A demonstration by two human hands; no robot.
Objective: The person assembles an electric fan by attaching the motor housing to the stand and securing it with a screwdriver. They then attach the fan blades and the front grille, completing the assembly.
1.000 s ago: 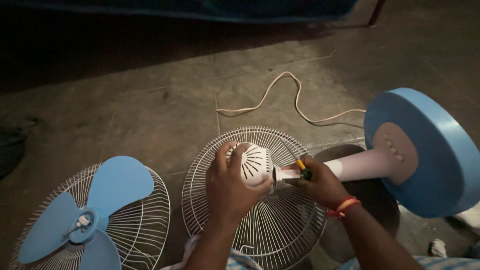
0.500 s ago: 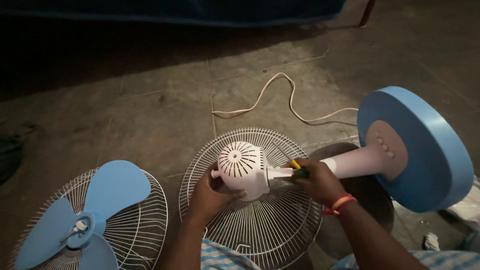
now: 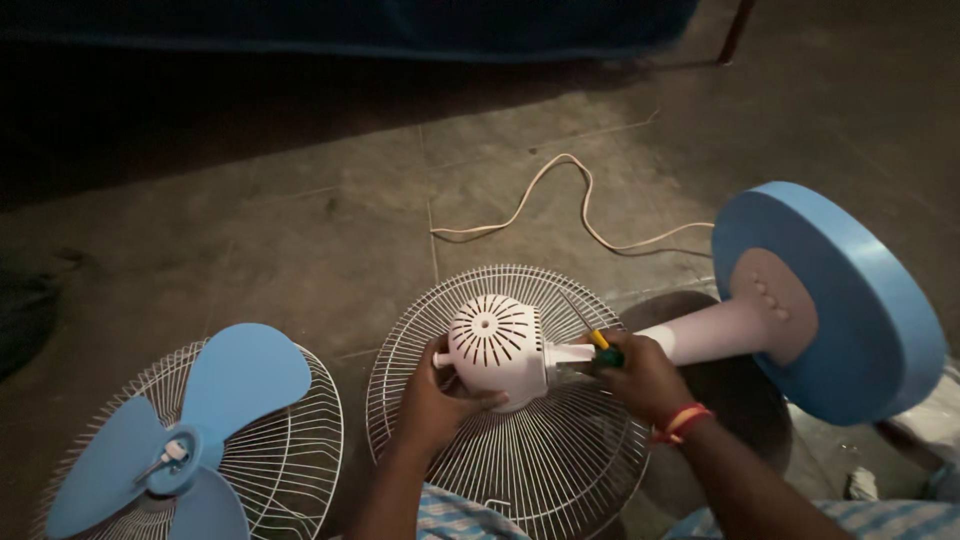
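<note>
1. We see our left hand [image 3: 432,395] cupped under the white vented plastic motor housing [image 3: 495,350] of a table fan, fingers curled around its lower rounded side and gripping it from below.
2. Our right hand [image 3: 640,375], with a red and orange thread band [image 3: 680,422] at the wrist, is closed around a screwdriver with a yellow and green handle [image 3: 600,348]; its thin metal shaft runs up and to the left, away from us.
3. The housing lies on its side above a round white wire fan guard [image 3: 505,470] that rests on the grey tiled floor [image 3: 300,230].
4. The fan's long axis runs left to right: the housing on the left, then the narrow white neck [image 3: 565,352], the white stem [image 3: 700,335], and the tilted round blue base [image 3: 840,300] at far right.
5. The relation we judge decisive: the neck joint sits directly between our two hands, just left of the right-hand fingers, and the screwdriver handle touches or nearly touches it. The right hand is nearer; the left only steadies the housing.
6. Well to the left, a light blue three-bladed fan propeller [image 3: 180,440] lies on a second white wire guard [image 3: 290,450].
7. A pale power cord [image 3: 560,190] loops over the floor beyond the fan.
</note>
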